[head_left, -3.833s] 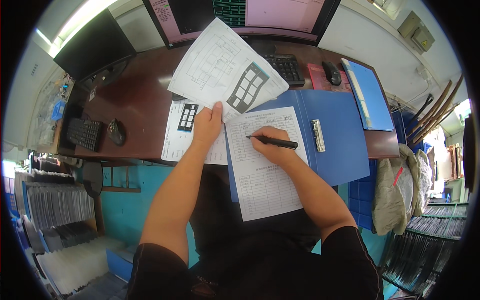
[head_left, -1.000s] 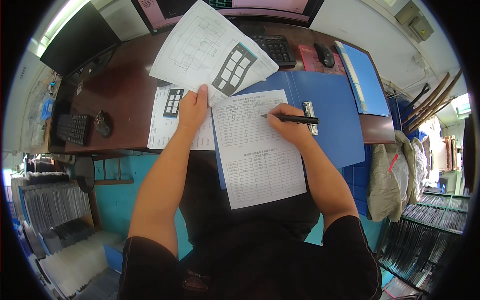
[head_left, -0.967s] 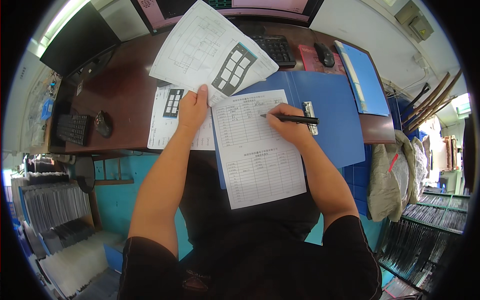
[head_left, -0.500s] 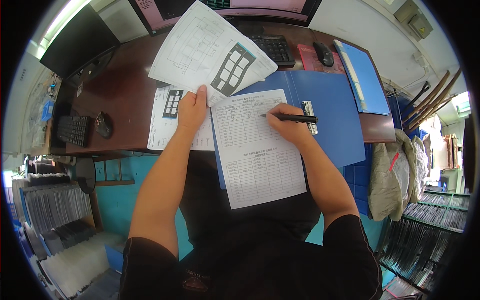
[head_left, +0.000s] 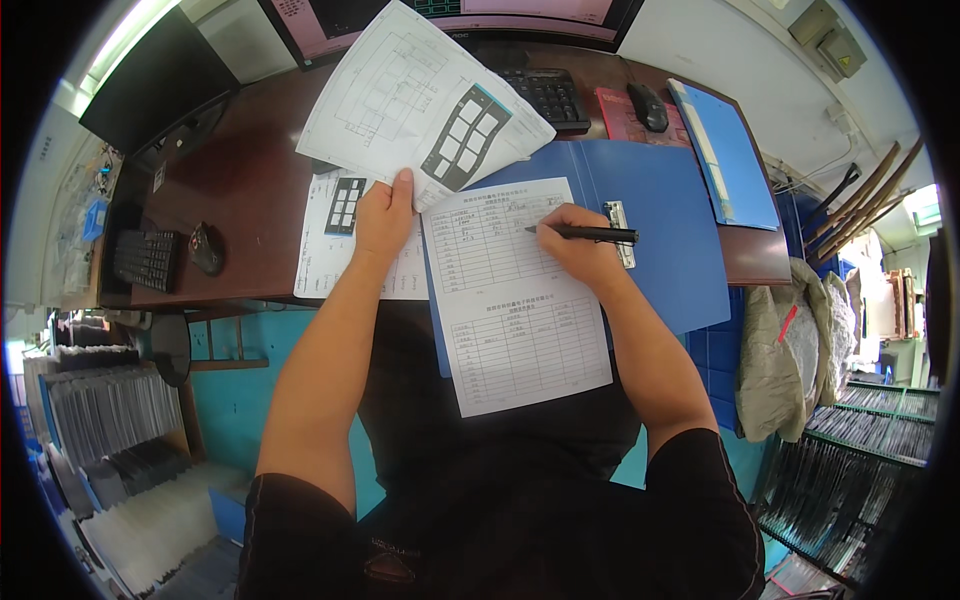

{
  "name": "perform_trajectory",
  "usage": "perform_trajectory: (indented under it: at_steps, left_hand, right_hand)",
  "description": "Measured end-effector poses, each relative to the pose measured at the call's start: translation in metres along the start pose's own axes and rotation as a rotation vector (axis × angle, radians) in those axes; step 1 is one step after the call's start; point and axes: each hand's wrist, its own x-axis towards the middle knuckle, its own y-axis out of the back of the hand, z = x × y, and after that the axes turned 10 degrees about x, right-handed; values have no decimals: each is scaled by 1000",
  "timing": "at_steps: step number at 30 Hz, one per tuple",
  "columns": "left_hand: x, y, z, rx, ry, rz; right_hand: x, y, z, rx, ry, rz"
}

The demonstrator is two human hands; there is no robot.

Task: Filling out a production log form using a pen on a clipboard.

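Gripping a black pen [head_left: 592, 234] in your right hand [head_left: 572, 245], you press its tip on the form [head_left: 515, 300] lying over the blue folder [head_left: 655, 230] — your left hand [head_left: 384, 215] pinches a drawing sheet [head_left: 400, 95] above the worktop [head_left: 250, 180].

light: bright, even, from upper left | shadows: soft | focus: sharp | edges: fisheye-bent, black rim

Surface: dark brown desk [head_left: 250, 185] — bare wood showing at the left.
Near edge: open blue folder [head_left: 660, 215], overhanging toward the person; a printed form [head_left: 515, 300] lies on it.
Left of folder: white sheet with a dark grid [head_left: 345, 235].
Far edge: black keyboard [head_left: 545, 95], black mouse [head_left: 648, 105] on a red pad [head_left: 618, 108], closed blue folder [head_left: 730, 150].
Left end: second keyboard [head_left: 145, 260], second mouse [head_left: 205, 248] — just beside each other.
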Motion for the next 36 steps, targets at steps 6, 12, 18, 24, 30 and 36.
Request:
perform_trajectory:
  at_steps: [6, 12, 18, 24, 30, 36]
  left_hand:
    - [3, -1, -3, -5, -2, 11]
    - [0, 1, 0, 23, 3, -1]
    - [0, 1, 1, 8, 8, -1]
    - [3, -1, -5, 1, 6, -8]
    - [2, -2, -6, 14, 23, 2]
    - [1, 0, -3, 22, 16, 1]
  right_hand:
    - [-3, 4, -3, 55, -9, -7]
    - [-8, 12, -3, 26, -22, 87]
    - [-8, 13, 2, 2, -89, 101]
    - [-9, 12, 0, 32, -98, 90]
    - [-9, 13, 0, -6, -98, 70]
    - [-10, 10, -2, -20, -33, -33]
